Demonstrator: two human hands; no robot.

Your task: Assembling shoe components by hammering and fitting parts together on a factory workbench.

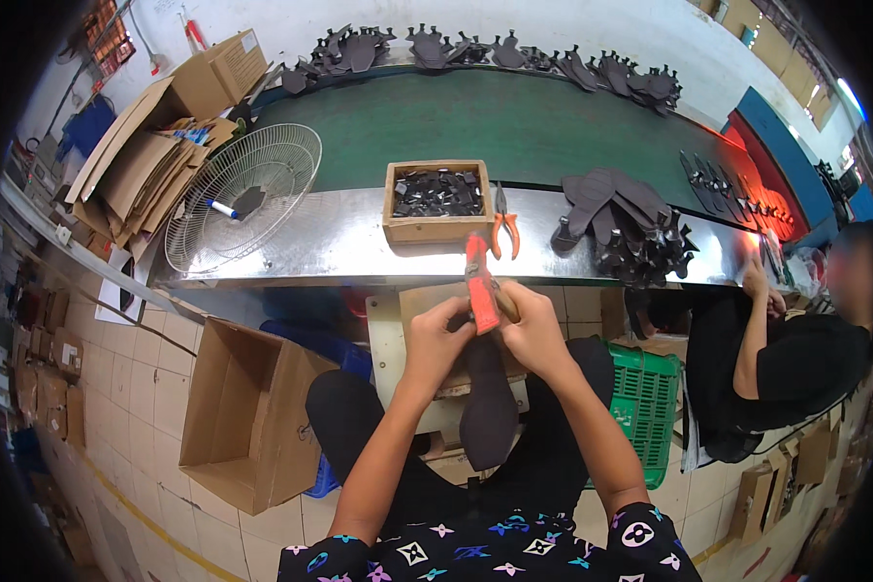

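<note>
Red and stiff-looking, the tool [481, 291] sits between the left hand [439, 337] and right hand [533, 328], fingers closed on its lower part. I cannot tell whether these 2 hands also pinch the sole [489, 417]. It extends from beneath them toward the lap. I judge it light, bendable, hardly fragile; best held by its edges.

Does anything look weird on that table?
Yes, a wire fan cover lies on the left of the metal bench. It looks odd because it seems made for a fan, yet holds a marker and a dark piece.
</note>
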